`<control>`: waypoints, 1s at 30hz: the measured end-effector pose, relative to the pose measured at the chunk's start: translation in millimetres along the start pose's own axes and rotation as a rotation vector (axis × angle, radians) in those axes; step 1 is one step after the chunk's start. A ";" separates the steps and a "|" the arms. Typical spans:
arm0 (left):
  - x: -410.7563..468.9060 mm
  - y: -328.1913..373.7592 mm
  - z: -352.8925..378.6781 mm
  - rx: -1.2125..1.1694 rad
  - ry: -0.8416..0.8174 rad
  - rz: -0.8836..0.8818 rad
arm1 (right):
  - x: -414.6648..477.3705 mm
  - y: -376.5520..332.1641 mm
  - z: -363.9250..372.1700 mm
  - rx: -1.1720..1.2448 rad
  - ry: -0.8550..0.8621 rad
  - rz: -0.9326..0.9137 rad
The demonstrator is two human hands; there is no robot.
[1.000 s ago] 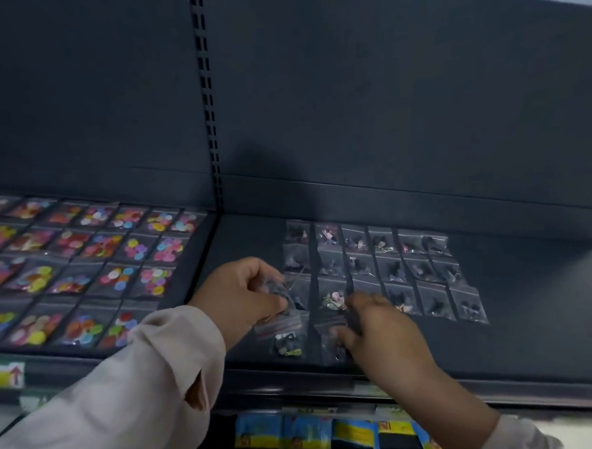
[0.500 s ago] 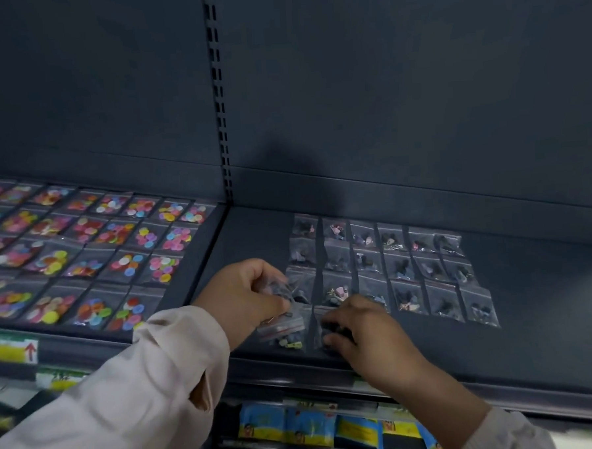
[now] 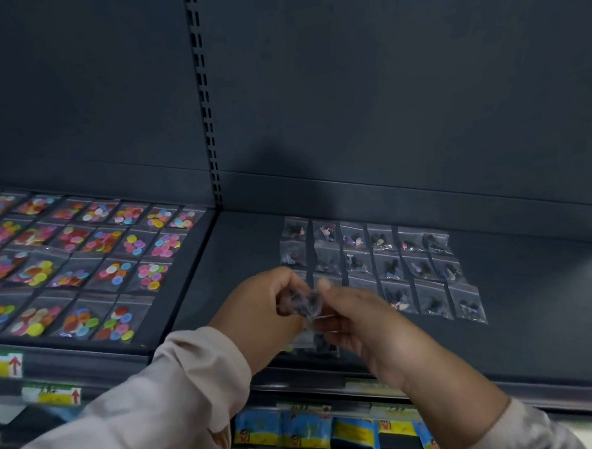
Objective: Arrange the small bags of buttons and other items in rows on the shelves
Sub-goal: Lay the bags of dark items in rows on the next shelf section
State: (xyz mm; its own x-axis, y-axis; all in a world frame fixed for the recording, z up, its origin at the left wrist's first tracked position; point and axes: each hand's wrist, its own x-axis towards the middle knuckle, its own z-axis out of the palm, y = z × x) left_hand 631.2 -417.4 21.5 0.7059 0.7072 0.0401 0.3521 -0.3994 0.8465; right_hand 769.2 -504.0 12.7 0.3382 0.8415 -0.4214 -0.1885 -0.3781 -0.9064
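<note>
Small bags of dark items (image 3: 375, 268) lie in rows on the right-hand shelf (image 3: 532, 315), from roughly 12 o'clock to 3 o'clock of the hands, edges touching or nearly so. One clear bag (image 3: 305, 304) is raised above the shelf front, pinched between both hands. The left hand (image 3: 261, 315) is closed on the bag's left side, fingers curled inward. The right hand (image 3: 354, 320) grips the right side, thumb and forefinger together on the plastic. The contents of this bag are dark and blurred. Further bags (image 3: 314, 343) lie on the shelf directly below the hands, partly hidden. At 9 o'clock, the left-hand shelf (image 3: 185, 305) carries rows of bags of coloured buttons (image 3: 94, 265). At 6 o'clock, blue and yellow packets (image 3: 305, 431) hang on the level beneath. Both sleeves (image 3: 153, 403) are pale.
</note>
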 end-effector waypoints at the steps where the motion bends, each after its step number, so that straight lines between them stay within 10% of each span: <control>1: -0.4 2.6 3.3 0.027 -0.014 0.027 | -2.2 -1.9 0.4 0.069 -0.014 0.009; 11: -1.3 11.0 16.2 -0.063 -0.042 -0.005 | -16.5 -12.0 -50.0 0.268 0.080 0.015; 23: -2.4 10.8 25.1 -0.070 -0.051 -0.047 | -0.8 8.6 -88.7 -0.871 0.068 -0.095; 30: -2.4 10.0 25.6 -0.065 -0.053 -0.043 | -7.7 22.6 -89.0 -1.202 0.311 -0.509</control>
State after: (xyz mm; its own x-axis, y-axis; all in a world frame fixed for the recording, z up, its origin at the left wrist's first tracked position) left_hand 648.8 -438.0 16.2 0.7228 0.6907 -0.0240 0.3438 -0.3292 0.8794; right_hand 844.4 -553.4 -7.3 0.3522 0.9276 0.1244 0.8870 -0.2884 -0.3606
